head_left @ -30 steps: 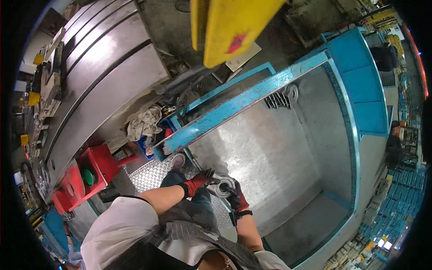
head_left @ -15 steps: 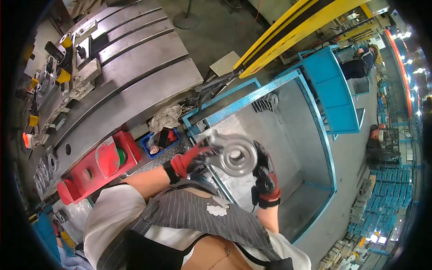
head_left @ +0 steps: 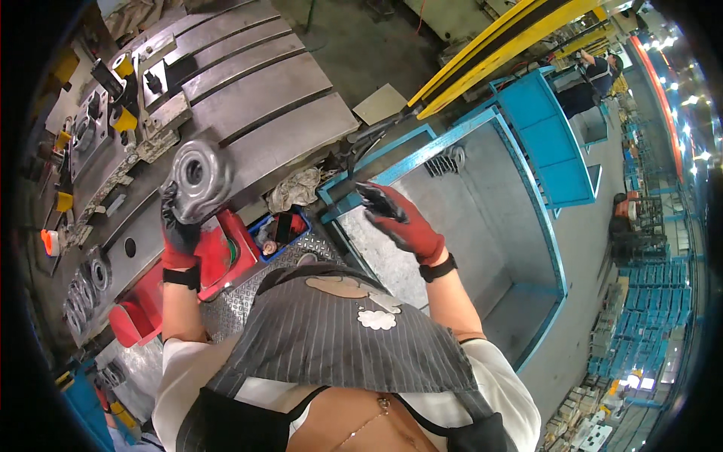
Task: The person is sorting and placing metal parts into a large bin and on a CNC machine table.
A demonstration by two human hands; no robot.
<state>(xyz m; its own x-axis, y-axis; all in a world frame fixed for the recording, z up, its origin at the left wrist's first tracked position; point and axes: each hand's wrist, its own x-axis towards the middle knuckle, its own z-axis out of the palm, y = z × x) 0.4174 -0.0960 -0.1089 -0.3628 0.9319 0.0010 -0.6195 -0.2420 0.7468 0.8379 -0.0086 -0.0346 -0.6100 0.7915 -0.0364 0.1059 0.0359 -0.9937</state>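
Note:
A thick grey metal ring part [head_left: 208, 190] with a round central hole is gripped by my left hand [head_left: 179, 226], in a red and black work glove. I hold it above the near side of the slotted steel table [head_left: 290, 124], on my left. My right hand [head_left: 401, 226], gloved the same way, hangs over the near left part of the large blue-edged metal bin [head_left: 482, 226]. Its fingers stretch out toward the left and nothing is in them.
Similar ring parts [head_left: 84, 290] stand in a row on the table's near left end. Red metal holders [head_left: 218, 260] and a blue tray [head_left: 280, 232] lie close before me. A clamping fixture [head_left: 147, 113] occupies the table's left. A yellow beam [head_left: 497, 56] crosses behind the bin; a person [head_left: 591, 84] stands far right.
Both hands were on the ring part over the bin. My left hand has carried it left to the table, and my right hand has let go and stayed near the bin.

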